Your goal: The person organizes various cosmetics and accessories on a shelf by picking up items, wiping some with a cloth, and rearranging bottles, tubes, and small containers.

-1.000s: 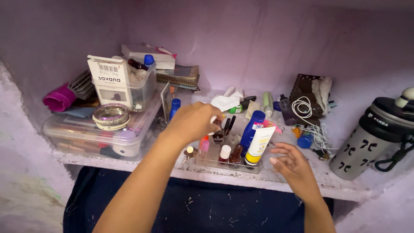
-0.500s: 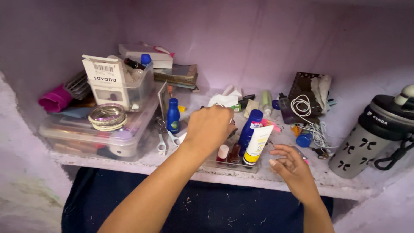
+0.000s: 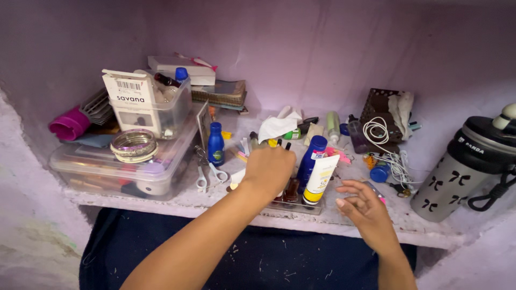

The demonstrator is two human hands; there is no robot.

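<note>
My left hand (image 3: 269, 167) reaches down over a clear organiser tray (image 3: 317, 208) on the shelf, palm down, covering most of the small nail polish bottles (image 3: 292, 189) in it. Its fingertips are hidden, so I cannot tell whether it grips anything. A tall blue bottle (image 3: 313, 157) and a white and yellow tube (image 3: 321, 181) stand at the tray's right end, just right of this hand. My right hand (image 3: 365, 211) hovers at the shelf's front edge right of the tube, fingers apart and holding nothing.
A small blue bottle (image 3: 216, 144) and scissors (image 3: 207, 173) lie left of the tray. A clear lidded box (image 3: 102, 171) with bangles (image 3: 134, 145) fills the left. White tissue (image 3: 277, 127) lies behind, coiled white cable (image 3: 382, 140) further right. A grey and black flask (image 3: 462, 172) stands at far right.
My left hand has moved right and down, from above the small blue bottle to over the tray's bottles. The right hand has hardly shifted.
</note>
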